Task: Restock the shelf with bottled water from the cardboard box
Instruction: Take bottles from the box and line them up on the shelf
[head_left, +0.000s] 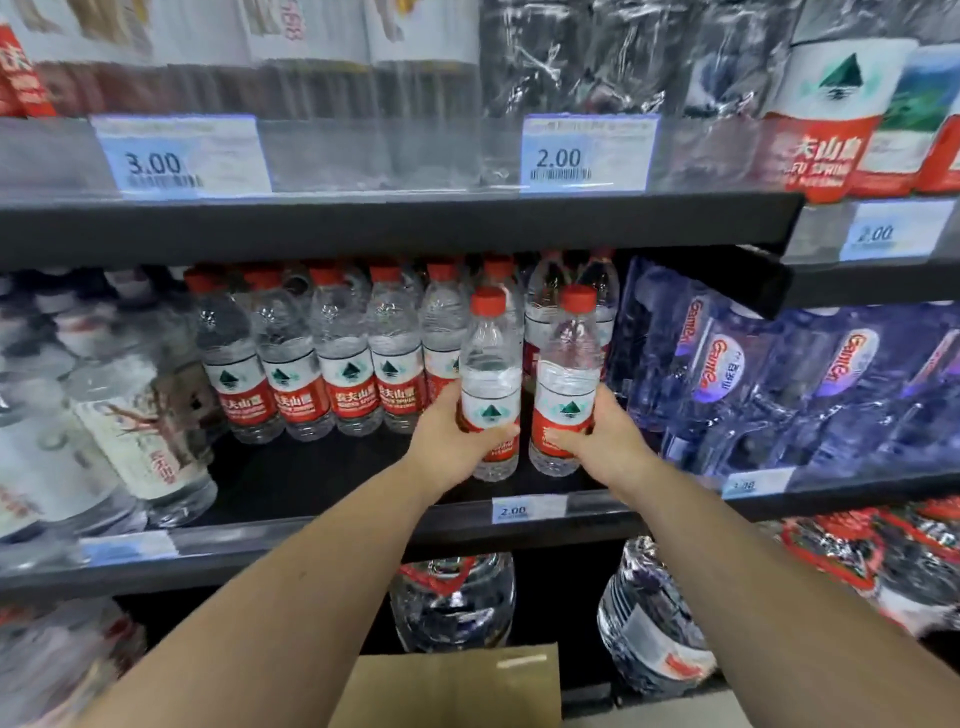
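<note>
Cardboard box (452, 686) lies nearest, a brown flap at the bottom edge, low between the two bare forearms that reach away from it towards the shelf (311, 483).

At the end of the left forearm, the left hand (444, 441) is wrapped round the lower part of a water bottle (491, 358), its thumb lying across the front of the red and white label. Just to the right, the right hand (602, 441) grips a second water bottle (569, 353) the same way, thumb across the red band. Both bottles stand upright with red caps on top, side by side and almost touching. Their bases are low over the near part of the dark shelf; whether they rest on it cannot be told.

Beyond and to the left of the held pair, a row of stocked bottles (322, 364) of the same kind stands further back on the shelf, with more red caps behind them. Bare shelf lies in front of that row. A price tag (527, 508) reading 2.00 sits on the shelf's near edge, below the hands.

Right of the right hand are blue wrapped packs (779, 395); far left are bottles with white labels (130, 431), blurred. Above, the upper shelf edge (395, 223) carries tags reading 3.00 (179, 153) and 2.00 (587, 153). Below, two large water jugs (452, 603) stand on the lower level.
</note>
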